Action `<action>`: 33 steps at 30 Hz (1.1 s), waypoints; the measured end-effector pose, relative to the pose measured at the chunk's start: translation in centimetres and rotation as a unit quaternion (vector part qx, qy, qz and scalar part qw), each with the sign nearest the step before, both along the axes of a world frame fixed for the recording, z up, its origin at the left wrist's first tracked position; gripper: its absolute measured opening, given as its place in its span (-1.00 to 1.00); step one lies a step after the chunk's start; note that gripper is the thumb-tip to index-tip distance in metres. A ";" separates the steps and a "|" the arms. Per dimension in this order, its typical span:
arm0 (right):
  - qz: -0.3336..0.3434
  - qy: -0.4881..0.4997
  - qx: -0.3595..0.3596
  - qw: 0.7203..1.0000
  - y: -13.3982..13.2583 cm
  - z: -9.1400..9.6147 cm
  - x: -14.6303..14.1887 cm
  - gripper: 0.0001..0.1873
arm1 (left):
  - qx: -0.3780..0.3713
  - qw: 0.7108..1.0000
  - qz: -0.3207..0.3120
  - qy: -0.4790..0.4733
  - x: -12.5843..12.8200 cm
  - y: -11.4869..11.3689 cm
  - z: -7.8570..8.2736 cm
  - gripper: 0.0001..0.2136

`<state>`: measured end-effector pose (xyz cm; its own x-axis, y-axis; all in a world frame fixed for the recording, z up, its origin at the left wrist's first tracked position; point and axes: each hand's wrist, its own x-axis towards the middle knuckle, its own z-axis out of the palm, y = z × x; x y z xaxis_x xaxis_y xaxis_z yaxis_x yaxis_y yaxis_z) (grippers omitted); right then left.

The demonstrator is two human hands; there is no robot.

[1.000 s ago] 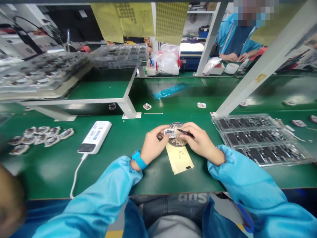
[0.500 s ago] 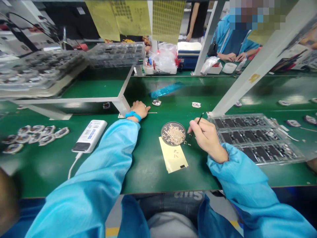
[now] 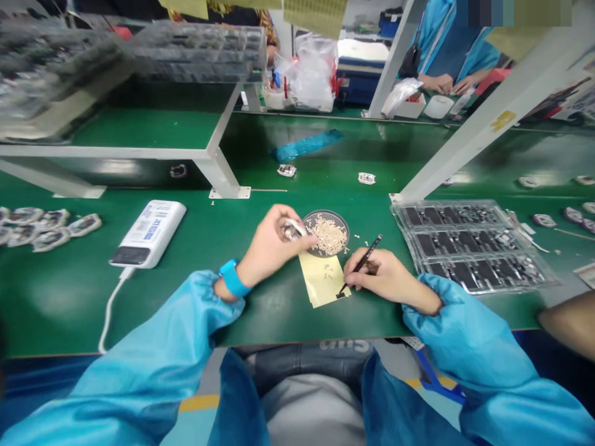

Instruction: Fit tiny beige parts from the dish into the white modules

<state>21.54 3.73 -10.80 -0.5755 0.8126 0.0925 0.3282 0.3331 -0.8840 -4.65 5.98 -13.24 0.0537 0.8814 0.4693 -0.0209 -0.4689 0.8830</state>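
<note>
My left hand [image 3: 275, 243], with a blue band [image 3: 235, 279] on its wrist, is closed on a small white-rimmed electronic housing [image 3: 292, 230]. It is held at the left edge of a round dark dish [image 3: 331, 217] filled with tiny beige pieces [image 3: 328, 233]. In my right hand [image 3: 379, 272] is a pair of black tweezers [image 3: 369, 251], pinched and slanting down. Their tip meets a small black piece [image 3: 341, 295] at the lower right corner of a yellow sheet [image 3: 320, 285]. A few tiny beige bits lie on that sheet.
A white power bank [image 3: 151, 232] with a cable lies left, beside several similar housings [image 3: 51, 229]. Clear trays of dark parts [image 3: 474, 248] sit right. Two more housings lie behind the dish. A shelf leg [image 3: 222, 173] and slanted post [image 3: 446, 118] stand beyond. Another person's arm [image 3: 569, 316] shows at right.
My left hand has come back from beside the shelf leg to the dish, now with a housing in it. My right hand has lowered the tweezers from beside the dish to the sheet's black piece.
</note>
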 end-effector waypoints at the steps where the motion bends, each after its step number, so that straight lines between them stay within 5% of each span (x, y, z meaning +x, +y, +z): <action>1: -0.004 -0.010 0.020 1.000 -0.1 -0.3 0.1 -0.71 | -0.015 1.000 -0.023 0.015 0.6 -1.2 -0.5 -0.52; 6: -0.007 -0.023 0.089 0.996 0.1 -1.4 -0.1 -0.75 | -0.010 0.974 -0.099 0.203 1.7 -3.3 -1.9 -0.52; 14: 0.005 -0.038 0.112 0.993 0.2 -1.6 -0.1 -0.79 | 0.062 0.921 -0.097 0.371 1.9 -3.8 -2.4 -0.49; 18: 0.015 -0.018 0.079 0.997 0.0 -1.3 -0.2 -0.80 | 0.057 0.924 -0.091 0.366 2.0 -3.9 -2.5 -0.51; 21: 0.036 0.094 0.056 0.993 -0.5 -0.5 -0.4 -0.82 | 0.017 0.945 -0.080 0.317 1.9 -4.1 -2.3 -0.50; 25: 0.008 0.237 0.198 0.951 -1.0 0.4 -1.0 -0.87 | -0.050 0.972 -0.083 0.214 2.2 -4.3 -2.0 -0.46; 29: -0.025 0.224 0.322 0.920 -1.0 0.1 -1.4 -0.76 | -0.061 0.981 -0.069 0.168 2.7 -4.2 -2.2 -0.68; 33: -0.038 0.204 0.350 0.914 -0.7 -0.5 -1.6 -0.72 | -0.058 0.981 -0.059 0.176 2.8 -4.0 -2.5 -0.83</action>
